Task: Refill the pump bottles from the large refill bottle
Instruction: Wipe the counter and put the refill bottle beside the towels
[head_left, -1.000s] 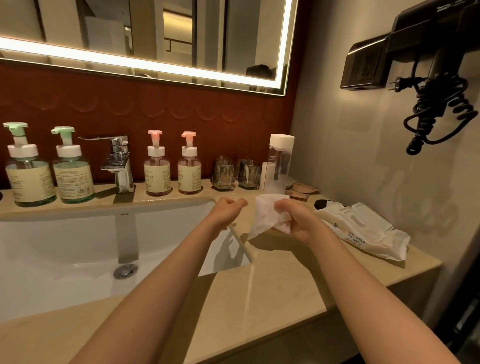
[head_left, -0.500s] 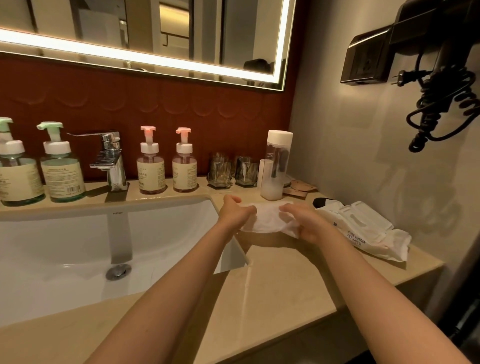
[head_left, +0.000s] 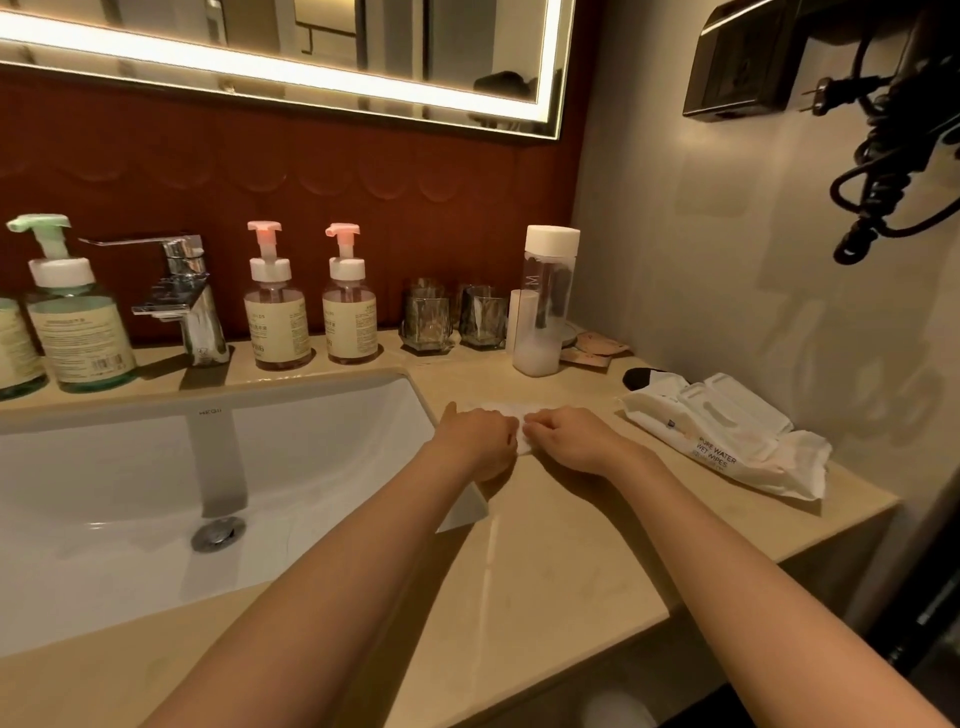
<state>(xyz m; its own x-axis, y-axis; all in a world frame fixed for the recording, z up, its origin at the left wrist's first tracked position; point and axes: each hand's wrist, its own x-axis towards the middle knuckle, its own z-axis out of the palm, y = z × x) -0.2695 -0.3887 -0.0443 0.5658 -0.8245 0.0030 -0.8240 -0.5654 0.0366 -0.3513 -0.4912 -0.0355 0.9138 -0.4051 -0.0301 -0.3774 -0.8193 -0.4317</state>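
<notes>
Two pink-topped pump bottles stand behind the basin, right of the tap. A green-topped pump bottle stands left of the tap, with another cut off at the frame's left edge. A tall clear bottle with a white cap stands at the back right, white liquid in its lower part. My left hand and my right hand press a white wipe flat on the counter beside the basin. Most of the wipe is hidden under them.
A chrome tap rises over the white basin. Two glass tumblers stand beside the tall bottle. A wet-wipes pack lies at the right. A hair dryer with a coiled cord hangs on the wall.
Both hands have come down from mid-air to the counter. The wipe, held bunched in the right hand before, was spread between both hands and is now flat under them.
</notes>
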